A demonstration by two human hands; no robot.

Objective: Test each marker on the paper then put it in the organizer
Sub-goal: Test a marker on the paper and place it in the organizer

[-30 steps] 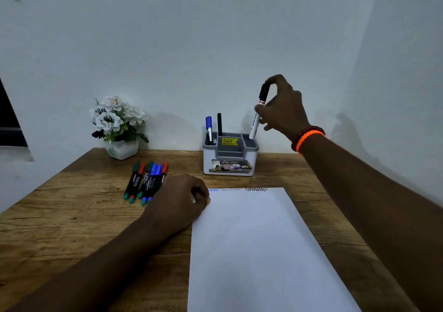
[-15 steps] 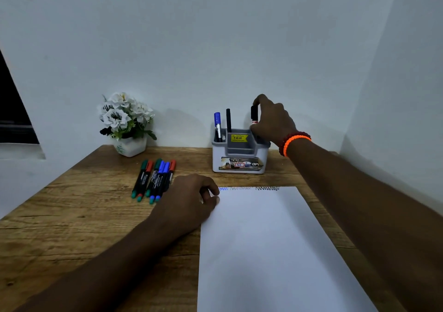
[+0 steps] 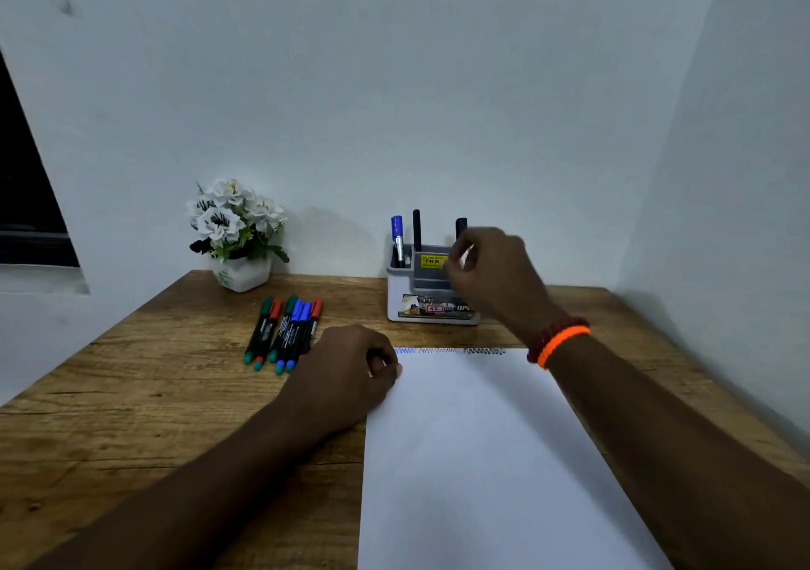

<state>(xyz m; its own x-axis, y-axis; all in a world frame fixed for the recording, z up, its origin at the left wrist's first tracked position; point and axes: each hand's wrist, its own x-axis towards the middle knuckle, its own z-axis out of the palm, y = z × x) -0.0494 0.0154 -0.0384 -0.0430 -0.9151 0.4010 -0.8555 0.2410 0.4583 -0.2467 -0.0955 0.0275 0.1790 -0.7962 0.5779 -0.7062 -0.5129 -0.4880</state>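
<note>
**Three markers standing in the organizer, six waiting on the desk**

The right hand (image 3: 491,276) hangs in front of the grey-and-white organizer (image 3: 420,297), covering its right side. It is motion-blurred; the fingers look loosely curled with nothing between them, though the blur keeps me from being sure of that. An orange band and a dark beaded bracelet (image 3: 559,341) circle its wrist.

The organizer sits at the back of the wooden desk (image 3: 131,416), near the wall. Three markers stand upright in it: a blue-capped marker (image 3: 397,236) at the left, a thin black marker (image 3: 416,229) just beside it, and a black-capped marker (image 3: 461,226) at the right, its top showing above the right hand's knuckles.

The left hand (image 3: 346,372) rests on the desk as a loose fist, fingers curled under, its knuckles touching the upper left corner of the white paper (image 3: 482,460). I cannot tell whether it pins the sheet or only lies against it. Along the paper's top edge run three scribbled test marks (image 3: 451,350), blue at the left and darker toward the right.

To the left of that hand lies a row of loose markers (image 3: 285,333), side by side and touching, with green, red and blue caps. Behind them, at the wall, stands a small white pot of white flowers (image 3: 236,236).
</note>
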